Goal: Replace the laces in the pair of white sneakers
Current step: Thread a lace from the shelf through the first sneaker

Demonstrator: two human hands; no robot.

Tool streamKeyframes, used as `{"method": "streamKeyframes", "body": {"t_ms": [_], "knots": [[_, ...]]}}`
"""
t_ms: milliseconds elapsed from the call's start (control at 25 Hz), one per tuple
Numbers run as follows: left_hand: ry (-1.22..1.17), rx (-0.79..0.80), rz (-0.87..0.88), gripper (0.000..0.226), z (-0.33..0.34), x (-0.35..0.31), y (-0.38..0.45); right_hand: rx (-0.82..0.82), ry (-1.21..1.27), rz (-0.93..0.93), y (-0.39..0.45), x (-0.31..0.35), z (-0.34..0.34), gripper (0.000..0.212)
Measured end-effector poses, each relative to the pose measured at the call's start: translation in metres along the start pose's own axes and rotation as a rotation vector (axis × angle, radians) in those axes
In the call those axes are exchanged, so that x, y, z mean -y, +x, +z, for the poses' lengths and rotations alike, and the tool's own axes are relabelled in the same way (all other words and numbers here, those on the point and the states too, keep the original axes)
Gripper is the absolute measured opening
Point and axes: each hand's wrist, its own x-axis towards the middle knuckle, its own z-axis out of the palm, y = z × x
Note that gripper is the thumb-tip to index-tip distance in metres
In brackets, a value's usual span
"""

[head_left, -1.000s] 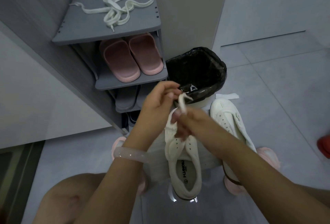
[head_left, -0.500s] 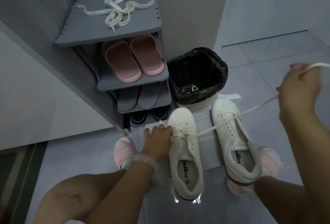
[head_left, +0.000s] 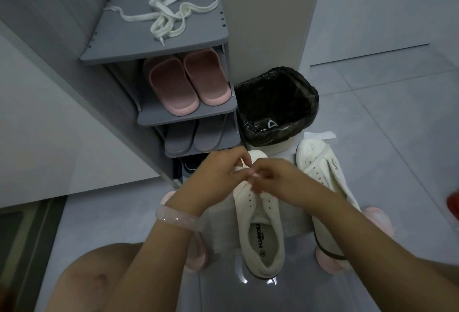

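Both hands are meeting over the toe end of the left sneaker (head_left: 260,224), left hand (head_left: 218,172) and right hand (head_left: 275,177) each closing a pinching grip on the lace (head_left: 239,168) at its front eyelets. The right sneaker (head_left: 320,165) is lying just beside it on the floor (head_left: 372,118), near the bin (head_left: 275,103). A loose white lace (head_left: 173,16) is sitting on the shoe rack (head_left: 139,50) top shelf, above pink slippers (head_left: 188,83).

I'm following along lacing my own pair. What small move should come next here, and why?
Probably draw the lace end through the next eyelet: both the left hand and right hand pinch it over the toe end of the left sneaker, whose lower eyelets look unlaced.
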Motion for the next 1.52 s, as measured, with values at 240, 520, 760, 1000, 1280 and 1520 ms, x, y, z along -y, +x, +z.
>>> {"method": "streamKeyframes", "body": {"t_ms": [240,520,760,1000,1280,1520], "knots": [[0.022,0.119,-0.093,0.021,-0.003,0.015,0.000,-0.652,0.398,-0.013,0.002,-0.004,-0.028,0.019],[0.189,0.332,-0.263,0.039,0.037,0.036,0.000,-0.756,0.449,0.024,0.006,-0.005,-0.019,0.029],[0.212,0.188,-0.172,0.030,0.055,0.034,0.005,-0.466,0.770,0.196,0.005,0.002,-0.022,0.051],[0.281,0.195,-0.258,0.046,0.063,0.042,0.005,-0.465,0.805,-0.025,0.005,0.007,-0.021,0.048],[-0.277,0.022,-0.432,0.034,0.061,0.036,0.007,-0.383,0.211,-0.019,0.003,-0.006,-0.017,0.027],[-0.504,-0.049,-0.508,0.028,0.067,0.035,0.008,0.057,-0.601,0.327,0.000,-0.029,-0.008,0.041]]}}
